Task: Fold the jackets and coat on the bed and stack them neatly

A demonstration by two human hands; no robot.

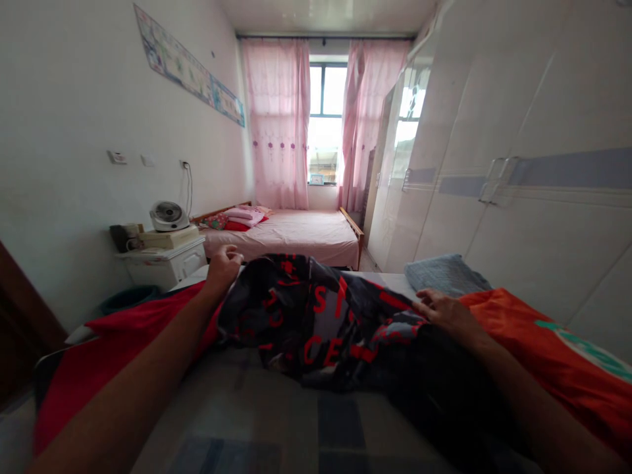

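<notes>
A black and grey garment with red letters (326, 322) lies bunched across the bed in front of me; its exact kind cannot be told. My left hand (226, 263) is at its upper left edge, with the fingers curled together against the cloth. At the upper right edge, my right hand (444, 313) pinches the fabric between thumb and fingers. A plain black part of the cloth hangs toward me below the right wrist. Red cloth (118, 342) lies under my left forearm. To the right is orange cloth with green and white print (538, 349).
A folded grey-blue cloth (444, 273) rests at the bed's far right. White wardrobes (533, 131) line the right wall. A nightstand (182, 257) with a small fan (168, 216) stands left, above a dark bin (129, 299). Beyond is another bed (306, 230).
</notes>
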